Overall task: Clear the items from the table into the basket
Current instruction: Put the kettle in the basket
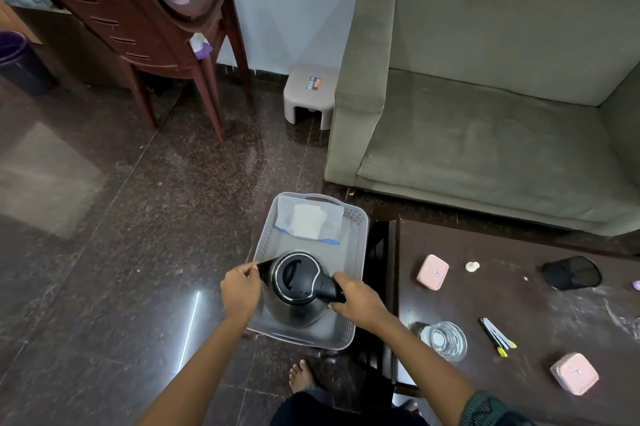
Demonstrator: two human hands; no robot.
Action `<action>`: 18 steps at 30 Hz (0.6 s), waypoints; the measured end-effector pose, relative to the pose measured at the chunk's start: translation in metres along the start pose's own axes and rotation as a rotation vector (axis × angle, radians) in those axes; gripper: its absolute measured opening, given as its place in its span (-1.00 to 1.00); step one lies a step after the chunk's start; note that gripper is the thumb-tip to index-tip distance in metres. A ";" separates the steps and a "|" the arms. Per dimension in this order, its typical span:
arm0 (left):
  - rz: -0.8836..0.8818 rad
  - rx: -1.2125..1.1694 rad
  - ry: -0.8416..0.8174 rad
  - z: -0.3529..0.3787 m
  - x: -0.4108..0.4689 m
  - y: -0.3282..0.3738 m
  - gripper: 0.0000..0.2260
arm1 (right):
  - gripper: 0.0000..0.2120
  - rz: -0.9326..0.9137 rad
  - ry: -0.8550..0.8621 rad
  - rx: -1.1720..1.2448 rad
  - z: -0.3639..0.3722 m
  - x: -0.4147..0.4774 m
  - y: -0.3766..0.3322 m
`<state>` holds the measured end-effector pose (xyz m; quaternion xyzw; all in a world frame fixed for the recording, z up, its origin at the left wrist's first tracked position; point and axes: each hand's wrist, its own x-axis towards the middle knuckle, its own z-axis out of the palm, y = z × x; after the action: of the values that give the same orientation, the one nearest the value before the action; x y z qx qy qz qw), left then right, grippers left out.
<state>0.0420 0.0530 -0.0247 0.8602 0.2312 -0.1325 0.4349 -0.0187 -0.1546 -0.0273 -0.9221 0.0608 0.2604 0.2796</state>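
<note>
1. A grey perforated basket point(360, 228) sits on the dark stone floor point(121, 217), just beside the left edge of the brown table point(519, 294).
2. An electric kettle point(298, 287) with a black lid and steel body is inside the near half of the basket; whether its base touches the basket floor cannot be told.
3. The right hand point(360, 301) is wrapped around the kettle's black handle, fingers closed on it.
4. The left hand point(240, 288) pinches the kettle's spout between thumb and fingertips.
5. A clear zip bag point(310, 219) with something white in it lies flat in the far half of the basket, apart from the kettle.
6. On the table, a drinking glass point(444, 340) stands near the left edge, towards the near corner.
7. A nail clipper and a yellow-tipped tool point(497, 337) lie side by side to the right of the glass.
8. One pink box point(433, 271) lies towards the far left part of the table; a second pink box point(575, 373) lies nearer the near edge, well apart from the first.
9. A small white knob-shaped item point(472, 266) lies just right of the far pink box.
10. A black mesh cup point(571, 273) lies on its side towards the far right of the table.
11. A grey-green sofa point(485, 113) stands beyond the table's far edge.
</note>
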 end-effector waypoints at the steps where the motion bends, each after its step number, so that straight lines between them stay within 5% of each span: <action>1: -0.010 -0.011 -0.014 -0.001 0.002 -0.002 -0.75 | -0.69 -0.002 -0.009 -0.011 0.000 0.001 0.000; 6: 0.030 0.052 -0.113 -0.001 0.006 0.012 -0.79 | -0.72 -0.030 -0.101 -0.077 -0.010 0.005 0.000; 11: 0.316 0.106 -0.177 0.027 0.001 0.056 -0.70 | -0.49 -0.001 -0.377 -0.028 -0.069 0.038 -0.003; 15: 0.336 0.045 -0.319 0.050 -0.003 0.065 -0.71 | -0.66 0.058 -0.039 0.256 -0.088 0.083 -0.016; 18: 0.404 0.163 -0.176 0.058 -0.006 0.057 -0.75 | -0.80 0.235 0.279 0.468 -0.077 0.123 -0.006</action>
<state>0.0645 -0.0255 -0.0171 0.9064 0.0039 -0.1355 0.4002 0.1225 -0.1875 -0.0336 -0.8460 0.2635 0.1409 0.4416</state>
